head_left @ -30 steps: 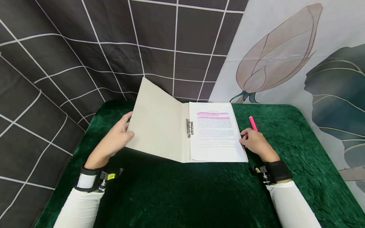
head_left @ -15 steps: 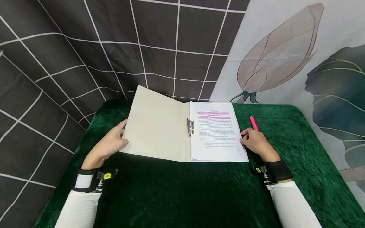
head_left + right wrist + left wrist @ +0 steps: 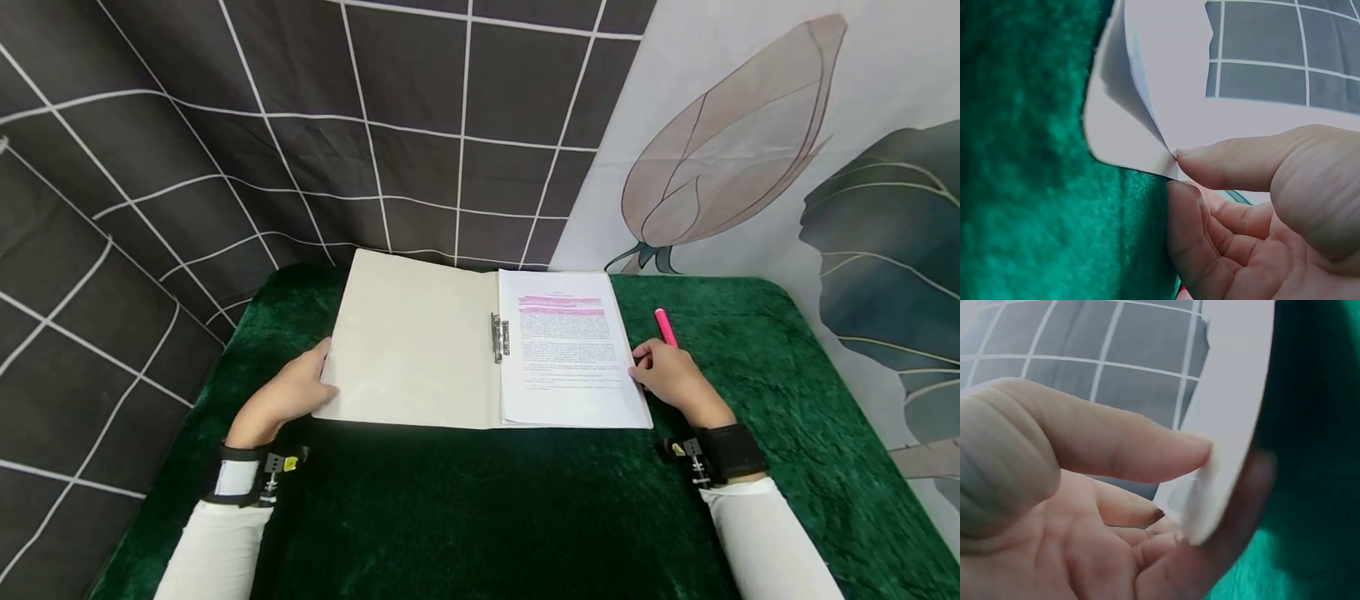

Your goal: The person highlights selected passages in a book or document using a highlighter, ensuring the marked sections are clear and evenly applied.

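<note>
A cream file folder [image 3: 416, 342] lies open, its metal clip [image 3: 498, 337] near the fold. My left hand [image 3: 292, 390] pinches the left edge of its cover; in the left wrist view the thumb is on the inner face of the cover [image 3: 1232, 394] and a finger is behind it. Printed sheets [image 3: 566, 358] with pink-highlighted lines rest on the folder's right side. At their right edge, my right hand [image 3: 675, 379] pinches the folder and paper edge between thumb and index finger. A pink highlighter [image 3: 664, 325] sticks out beyond that hand, its lower end hidden.
Dark green plush cloth [image 3: 465, 508] covers the table. Behind and to the left hangs a dark grey curtain [image 3: 412, 158] with white grid lines; a white one [image 3: 600, 217] with a flower print hangs at the right.
The folder's cover has swung down to the left with my left hand and now lies flatter. My right hand and the highlighter have stayed in place.
</note>
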`<act>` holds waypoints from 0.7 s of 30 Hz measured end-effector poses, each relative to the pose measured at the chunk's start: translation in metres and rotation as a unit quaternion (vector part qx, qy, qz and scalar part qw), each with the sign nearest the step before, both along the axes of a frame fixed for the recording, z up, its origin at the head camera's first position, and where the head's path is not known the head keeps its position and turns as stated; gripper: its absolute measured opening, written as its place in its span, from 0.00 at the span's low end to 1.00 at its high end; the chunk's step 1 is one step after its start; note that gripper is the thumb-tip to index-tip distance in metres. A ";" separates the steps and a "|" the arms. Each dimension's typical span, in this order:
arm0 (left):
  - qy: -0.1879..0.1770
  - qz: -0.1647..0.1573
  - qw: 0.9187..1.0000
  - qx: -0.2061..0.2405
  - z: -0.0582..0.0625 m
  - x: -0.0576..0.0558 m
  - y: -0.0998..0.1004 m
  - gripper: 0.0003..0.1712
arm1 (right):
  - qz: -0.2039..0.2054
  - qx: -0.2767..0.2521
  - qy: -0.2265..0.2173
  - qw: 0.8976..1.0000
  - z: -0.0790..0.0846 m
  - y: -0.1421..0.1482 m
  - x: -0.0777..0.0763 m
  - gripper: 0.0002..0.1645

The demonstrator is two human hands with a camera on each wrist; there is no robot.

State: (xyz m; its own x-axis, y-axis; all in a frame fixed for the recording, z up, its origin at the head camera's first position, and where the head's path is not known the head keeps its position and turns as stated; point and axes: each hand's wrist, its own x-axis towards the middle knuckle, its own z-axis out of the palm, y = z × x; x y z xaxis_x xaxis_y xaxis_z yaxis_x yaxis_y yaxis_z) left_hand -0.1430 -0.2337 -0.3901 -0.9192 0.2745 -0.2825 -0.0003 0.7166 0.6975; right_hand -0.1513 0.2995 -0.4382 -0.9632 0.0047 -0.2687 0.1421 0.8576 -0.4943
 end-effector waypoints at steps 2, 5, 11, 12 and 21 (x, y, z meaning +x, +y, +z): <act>-0.007 0.007 1.000 -0.023 -0.005 -0.001 0.002 0.50 | 0.000 0.001 -0.002 1.000 -0.001 0.000 0.001 0.19; -0.021 0.018 0.998 -0.051 -0.011 -0.002 0.006 0.51 | -0.002 0.006 -0.005 1.000 -0.001 0.001 0.001 0.19; -0.022 0.022 0.995 -0.095 -0.017 -0.004 0.013 0.54 | 0.002 0.007 -0.013 1.000 0.001 0.000 -0.001 0.20; -0.018 0.021 0.995 -0.101 -0.018 -0.005 0.013 0.55 | 0.002 0.007 -0.015 1.000 0.001 -0.001 -0.001 0.20; -0.011 0.034 0.987 -0.156 -0.027 -0.005 0.019 0.59 | 0.017 0.001 -0.023 1.000 0.003 0.000 -0.005 0.19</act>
